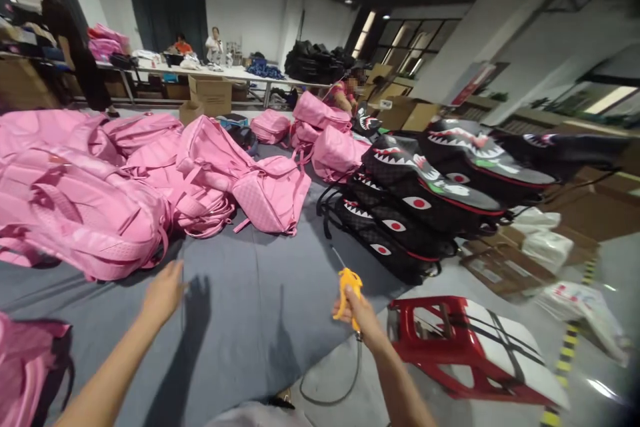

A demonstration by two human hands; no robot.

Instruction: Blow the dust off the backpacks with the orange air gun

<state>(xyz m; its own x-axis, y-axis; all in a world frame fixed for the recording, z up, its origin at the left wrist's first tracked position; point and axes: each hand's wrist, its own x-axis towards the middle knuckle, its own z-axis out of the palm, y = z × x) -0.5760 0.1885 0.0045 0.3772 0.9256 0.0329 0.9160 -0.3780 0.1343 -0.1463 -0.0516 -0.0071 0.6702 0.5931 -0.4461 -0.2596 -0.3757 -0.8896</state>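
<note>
In my right hand is a yellow air blow gun, its thin metal nozzle pointing forward over the table. A dark hose hangs from its handle. My left hand is above the grey table surface, slightly blurred, with fingers partly apart and nothing seen in it. Nearest to it lies a large pink backpack; a gap seems to separate them. A smaller pink bag lies farther ahead. Beyond the nozzle, black shark-face backpacks are stacked at the table's right edge.
More pink bags cover the table's far side, and another lies at near left. Right of the table are a red and white plastic shell and cardboard boxes on the floor. Several people are in the background, one standing person at left.
</note>
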